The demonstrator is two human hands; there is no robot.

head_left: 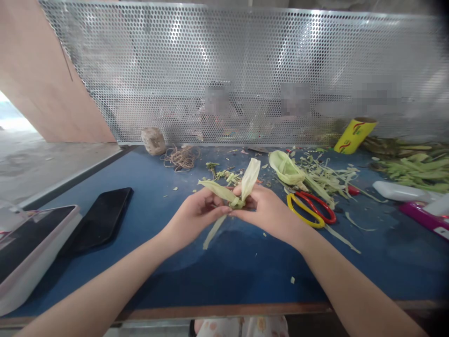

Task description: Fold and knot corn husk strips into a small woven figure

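Note:
Both my hands meet over the middle of the blue table [224, 271], pinching a knot of pale green leaf strips [237, 189]. My left hand [196, 213] grips the strips from the left, fingers curled closed. My right hand [266, 208] grips them from the right, thumb and fingers pressed on the knot. One strip stands up, another points left, and one hangs down toward the table.
Yellow-and-red scissors [310, 208] lie right of my hands, beside a heap of leaf trimmings [315, 175]. A black phone [101, 220] and a white device [28, 243] sit at left. Twine [180, 157], a yellow roll [354, 135], more leaves [417, 168] and a perforated metal screen [245, 70] lie behind.

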